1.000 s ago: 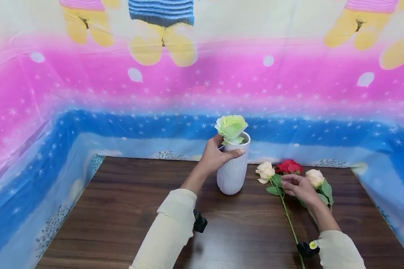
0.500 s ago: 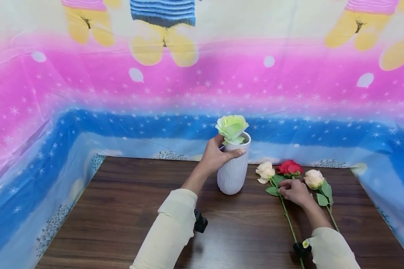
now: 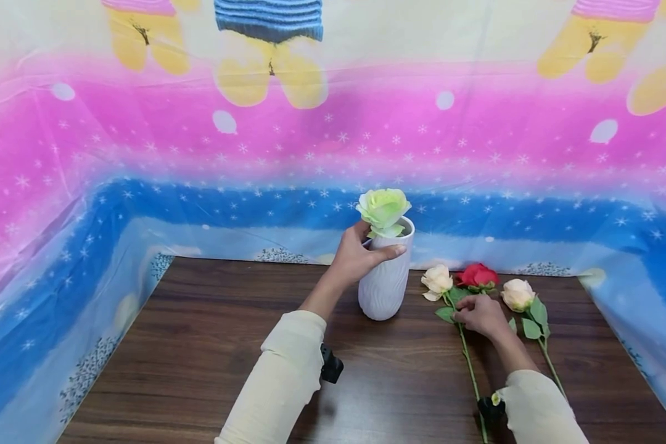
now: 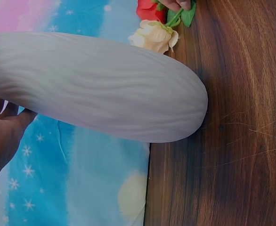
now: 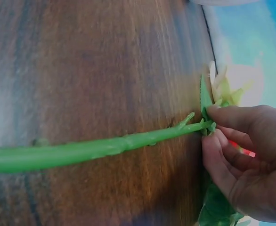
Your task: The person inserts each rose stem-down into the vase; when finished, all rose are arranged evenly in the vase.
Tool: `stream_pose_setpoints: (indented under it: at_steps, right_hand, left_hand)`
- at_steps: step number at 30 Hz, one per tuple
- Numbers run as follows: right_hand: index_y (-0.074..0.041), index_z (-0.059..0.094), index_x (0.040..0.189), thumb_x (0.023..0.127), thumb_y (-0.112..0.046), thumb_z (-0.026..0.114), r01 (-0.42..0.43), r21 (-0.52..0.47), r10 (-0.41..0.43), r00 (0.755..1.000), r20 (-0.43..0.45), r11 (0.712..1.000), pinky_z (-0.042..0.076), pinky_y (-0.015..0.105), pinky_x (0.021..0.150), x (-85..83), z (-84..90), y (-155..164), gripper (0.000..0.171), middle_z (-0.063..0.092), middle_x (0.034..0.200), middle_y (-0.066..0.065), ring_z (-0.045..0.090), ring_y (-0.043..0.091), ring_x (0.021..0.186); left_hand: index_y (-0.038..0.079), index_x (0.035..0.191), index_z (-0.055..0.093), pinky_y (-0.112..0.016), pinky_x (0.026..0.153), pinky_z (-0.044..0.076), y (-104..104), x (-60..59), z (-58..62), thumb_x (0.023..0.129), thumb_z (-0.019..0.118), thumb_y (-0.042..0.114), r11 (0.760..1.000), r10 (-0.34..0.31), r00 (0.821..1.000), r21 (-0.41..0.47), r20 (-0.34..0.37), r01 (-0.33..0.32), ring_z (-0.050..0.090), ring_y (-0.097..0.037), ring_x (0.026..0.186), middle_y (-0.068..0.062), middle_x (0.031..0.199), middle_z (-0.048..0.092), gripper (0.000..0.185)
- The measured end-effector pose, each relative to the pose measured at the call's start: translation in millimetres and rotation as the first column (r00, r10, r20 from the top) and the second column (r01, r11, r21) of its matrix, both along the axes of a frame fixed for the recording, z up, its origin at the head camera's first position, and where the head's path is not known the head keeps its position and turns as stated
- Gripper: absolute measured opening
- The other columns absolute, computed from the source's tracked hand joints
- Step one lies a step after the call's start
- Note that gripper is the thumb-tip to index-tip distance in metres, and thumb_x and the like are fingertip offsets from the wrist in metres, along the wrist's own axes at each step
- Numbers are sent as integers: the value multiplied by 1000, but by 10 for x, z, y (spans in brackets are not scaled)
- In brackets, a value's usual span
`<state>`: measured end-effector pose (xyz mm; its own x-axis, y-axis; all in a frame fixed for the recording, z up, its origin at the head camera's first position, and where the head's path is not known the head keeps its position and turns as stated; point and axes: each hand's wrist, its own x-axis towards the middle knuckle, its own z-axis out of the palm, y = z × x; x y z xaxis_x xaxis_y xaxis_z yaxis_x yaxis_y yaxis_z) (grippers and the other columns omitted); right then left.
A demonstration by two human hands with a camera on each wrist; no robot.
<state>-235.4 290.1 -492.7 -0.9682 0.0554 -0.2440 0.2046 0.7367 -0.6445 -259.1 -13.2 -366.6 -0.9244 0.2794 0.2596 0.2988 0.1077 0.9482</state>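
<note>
In the head view a white ribbed vase [image 3: 382,287] stands upright on the table, a pale green rose [image 3: 384,209] in its mouth. My left hand [image 3: 356,254] grips the vase near the rim, with the thumb across its front; the other fingers are partly hidden. To the right of it lies a cream rose [image 3: 437,282] with a long green stem. My right hand [image 3: 484,316] pinches that stem [image 5: 95,149] just below the bloom, between thumb and fingertips, as the right wrist view shows. The left wrist view is mostly filled by the vase's side [image 4: 105,89].
A red rose [image 3: 477,275] lies just behind my right hand. Beside it on the right is another cream rose [image 3: 518,295] with leaves and stem. The brown wooden table [image 3: 200,345] backs onto a printed cloth [image 3: 277,203] that also rises along both sides.
My right hand has shifted left, onto the left cream rose's stem, and its fingers have closed on it. The stem's lower end has swung slightly left. My left hand stays on the vase.
</note>
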Motion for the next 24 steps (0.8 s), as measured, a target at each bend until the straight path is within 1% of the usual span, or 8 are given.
stream_pose_setpoints:
  at_steps: [3,6,10,15,18,24]
  right_hand:
    - [7,68,113,90,-11,69,10,-23,-10,1000,24,1000,59,30,67,-3,26,-9,29,73,96,16,69,12,73]
    - [9,65,113,92,-7,65,11,-93,-7,999,42,996,60,32,70,4,59,-1,27,71,98,17,68,11,76]
    - [13,61,116,94,-4,61,7,-192,2,999,46,981,63,36,76,12,79,36,28,68,100,17,67,12,83]
    - [15,59,121,96,-4,60,-11,-245,22,999,44,969,63,38,82,23,84,87,31,68,103,17,66,12,89]
    - [15,58,123,97,-5,61,-14,-278,26,999,40,961,63,37,82,30,111,96,33,69,102,14,66,11,89]
    - [13,58,125,98,-6,62,-15,-314,21,1000,16,949,62,30,77,25,172,81,33,68,98,6,65,6,85]
  left_hand:
    - [16,143,53,-50,112,48,2,2,7,86,82,17,1000,-2,1000,-2,0,2,56,-28,137,-9,145,59,64]
    - [15,143,53,-50,112,49,3,4,8,86,82,17,1000,-2,1000,-3,0,2,56,-28,137,-10,145,59,64]
    - [15,143,54,-49,111,49,5,2,4,86,82,17,1000,0,1000,0,-2,0,57,-28,136,-10,144,60,64]
    - [14,143,53,-49,112,48,5,7,1,86,82,16,1000,-7,1000,6,-6,7,57,-28,136,-10,144,60,64]
    - [14,143,53,-50,113,48,4,7,0,86,82,16,1000,-8,1000,7,-7,8,57,-28,137,-10,144,60,64]
    - [14,143,53,-50,113,48,3,-2,-4,86,82,16,1000,-7,1000,8,-17,7,57,-28,136,-10,143,60,64]
